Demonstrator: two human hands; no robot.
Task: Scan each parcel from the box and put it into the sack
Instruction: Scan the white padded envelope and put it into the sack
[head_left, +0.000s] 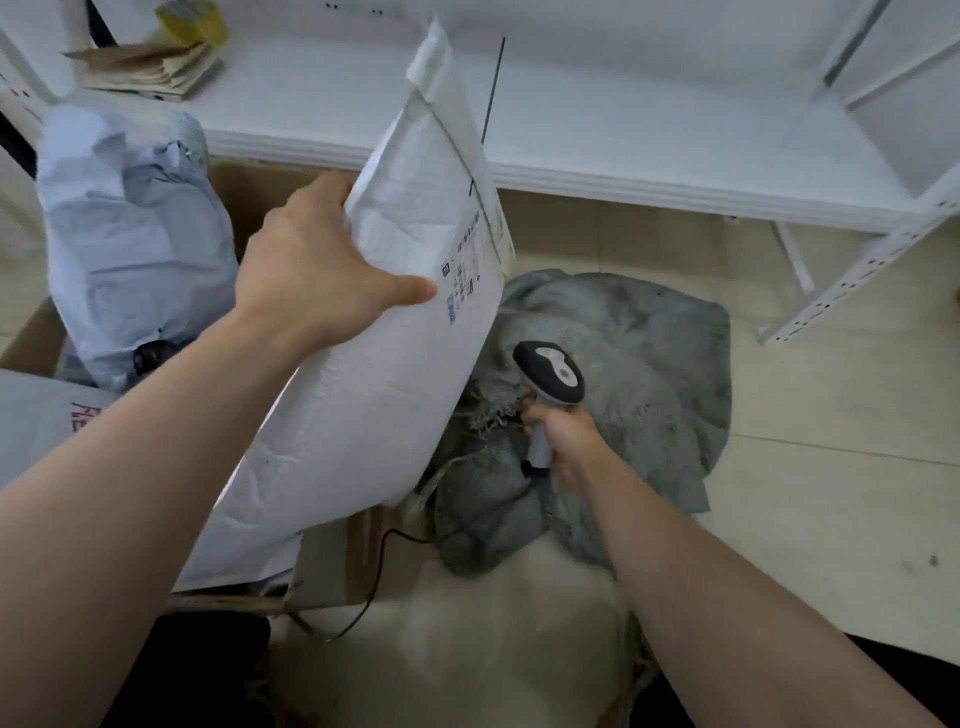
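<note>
My left hand (317, 265) grips a large white padded parcel (374, 374) by its left edge and holds it upright and tilted over the box and sack. A printed label runs along the parcel's right side. My right hand (563, 441) grips the handle of a grey and black barcode scanner (550, 379), low and to the right of the parcel. Under the scanner lies the grey-green woven sack (649, 374), crumpled on the floor. The cardboard box (337, 561) stands at the left, with a blue-grey wrapped parcel (135, 244) standing in it.
A white metal shelf (623, 119) runs across the back, with a stack of brown envelopes (150, 67) and a tape roll (192, 21) on it. A shelf upright (857, 275) slants down at the right. The scanner's cable (379, 566) trails over the box front. Another white parcel (36, 415) lies at far left.
</note>
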